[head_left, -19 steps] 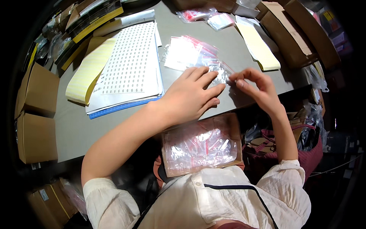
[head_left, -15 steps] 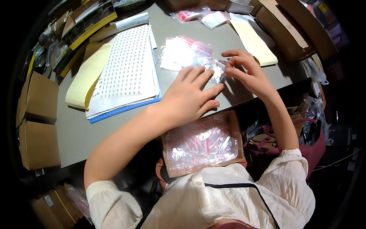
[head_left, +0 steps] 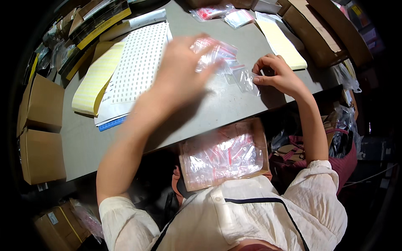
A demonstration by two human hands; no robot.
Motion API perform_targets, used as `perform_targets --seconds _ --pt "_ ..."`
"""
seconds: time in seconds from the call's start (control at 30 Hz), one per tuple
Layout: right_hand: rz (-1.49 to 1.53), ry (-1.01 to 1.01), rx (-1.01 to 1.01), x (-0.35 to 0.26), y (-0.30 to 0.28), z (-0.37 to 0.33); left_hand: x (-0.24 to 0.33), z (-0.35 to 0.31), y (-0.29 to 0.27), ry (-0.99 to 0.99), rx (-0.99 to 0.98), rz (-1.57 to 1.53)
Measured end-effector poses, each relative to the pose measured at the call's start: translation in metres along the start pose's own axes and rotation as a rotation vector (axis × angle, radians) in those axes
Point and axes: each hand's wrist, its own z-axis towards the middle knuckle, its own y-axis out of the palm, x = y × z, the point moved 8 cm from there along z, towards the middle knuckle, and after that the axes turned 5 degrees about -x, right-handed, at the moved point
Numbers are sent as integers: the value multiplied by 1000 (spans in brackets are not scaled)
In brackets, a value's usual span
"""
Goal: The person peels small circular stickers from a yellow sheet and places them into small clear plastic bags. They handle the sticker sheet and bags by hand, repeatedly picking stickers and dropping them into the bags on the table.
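My right hand (head_left: 279,76) pinches the edge of a small clear zip bag (head_left: 246,80) between thumb and forefinger, on the grey table (head_left: 226,104). Just beyond that bag lies a loose pile of clear zip bags (head_left: 226,53) with red closure strips. My left hand (head_left: 178,69) is smeared by motion, raised over the space between the pile and a white sheet of small printed stickers (head_left: 136,62). Its fingers reach toward the pile, but whether they hold anything is unclear. The sheet rests on papers over a blue board (head_left: 112,124).
A cardboard box (head_left: 265,157) full of clear bags with red strips sits against my front, below the table edge. Yellow paper strips (head_left: 90,98) lie at both sides. More bagged packs (head_left: 238,19) lie at the back; cardboard boxes (head_left: 44,154) line the left.
My left hand has lifted away from the small bag and swung left and farther over the table. My right hand has shifted slightly right and closed its pinch on the bag's edge.
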Motion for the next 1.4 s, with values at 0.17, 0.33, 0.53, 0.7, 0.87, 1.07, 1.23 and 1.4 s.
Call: perform_targets --seconds 0.17,0.33,0.53,0.7,0.87,1.07,1.23,1.4 --pt "499 68 -86 -5 12 -32 -124 -12 -50 -526 -79 369" --pt "547 -26 -355 -60 29 -69 -173 -43 -45 -830 -394 350" --pt "542 -119 -126 -71 15 -59 -176 -46 -49 -883 -394 417" --pt "421 -250 -60 -85 19 -42 -174 -46 -55 -877 -350 395" --pt "364 -346 -31 -107 27 -17 -172 -45 -58 -890 -303 324" --pt "133 -595 242 -161 20 27 -166 -32 -79 -851 7 -392" --pt "-180 -773 477 -208 6 49 -126 -7 -95 -501 273 -1276" --pt "-243 -754 625 -222 -6 55 -81 6 -101 -288 283 -1506"
